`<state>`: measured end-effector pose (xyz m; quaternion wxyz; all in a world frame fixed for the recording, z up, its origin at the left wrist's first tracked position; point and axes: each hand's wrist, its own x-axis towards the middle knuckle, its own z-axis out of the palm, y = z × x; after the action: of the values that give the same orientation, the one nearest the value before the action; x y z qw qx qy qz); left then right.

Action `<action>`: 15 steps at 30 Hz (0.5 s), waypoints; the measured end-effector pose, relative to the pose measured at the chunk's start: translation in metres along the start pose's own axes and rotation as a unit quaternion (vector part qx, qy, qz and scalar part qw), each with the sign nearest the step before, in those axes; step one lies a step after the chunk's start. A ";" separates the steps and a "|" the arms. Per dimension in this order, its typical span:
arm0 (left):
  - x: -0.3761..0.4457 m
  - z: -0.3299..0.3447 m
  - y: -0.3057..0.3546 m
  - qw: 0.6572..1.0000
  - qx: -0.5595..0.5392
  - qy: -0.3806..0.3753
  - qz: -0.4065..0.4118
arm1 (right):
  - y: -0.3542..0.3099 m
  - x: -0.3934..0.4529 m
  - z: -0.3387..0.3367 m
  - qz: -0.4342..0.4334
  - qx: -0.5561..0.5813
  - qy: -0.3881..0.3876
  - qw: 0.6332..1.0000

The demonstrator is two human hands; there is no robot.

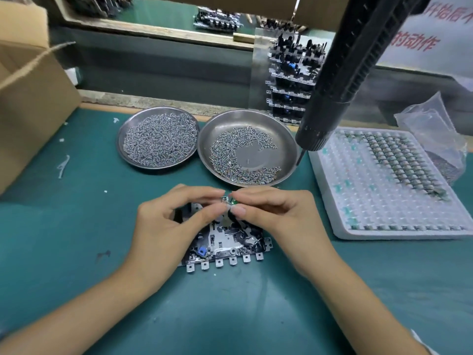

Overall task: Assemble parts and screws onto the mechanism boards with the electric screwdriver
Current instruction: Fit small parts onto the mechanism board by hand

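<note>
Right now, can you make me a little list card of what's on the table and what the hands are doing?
hands: left hand and right hand pinch a small green part together
under hands: mechanism board, flat on green mat
left dish: heaped with screws
right dish: fewer screws, bare patch
screwdriver: hanging, not held
white tray: partly filled with parts
far left: cardboard box

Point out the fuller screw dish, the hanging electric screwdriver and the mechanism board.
fuller screw dish [120, 147]: head view, bare left rim.
electric screwdriver [330, 98]: head view, black body.
mechanism board [225, 245]: head view, metal plate between the hands.
</note>
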<state>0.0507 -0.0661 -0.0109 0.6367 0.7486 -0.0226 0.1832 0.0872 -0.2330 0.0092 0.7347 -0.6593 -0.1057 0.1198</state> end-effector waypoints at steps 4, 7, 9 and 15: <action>-0.001 -0.002 -0.002 1.000 0.027 -0.008 0.012 | 0.002 -0.002 0.001 0.003 0.010 -0.016 1.000; 0.000 -0.002 -0.003 0.998 0.052 -0.011 0.037 | 0.002 -0.003 0.001 0.002 0.009 -0.020 1.000; -0.001 -0.001 -0.004 0.997 0.057 -0.014 0.040 | 0.003 -0.003 0.001 -0.003 -0.005 -0.014 1.000; -0.003 -0.001 -0.002 0.997 0.048 -0.031 0.048 | 0.003 -0.005 0.001 -0.014 -0.029 -0.013 0.999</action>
<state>0.0487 -0.0655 -0.0136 0.5900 0.7814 -0.0689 0.1912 0.0823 -0.2337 0.0065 0.7156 -0.6772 -0.1278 0.1142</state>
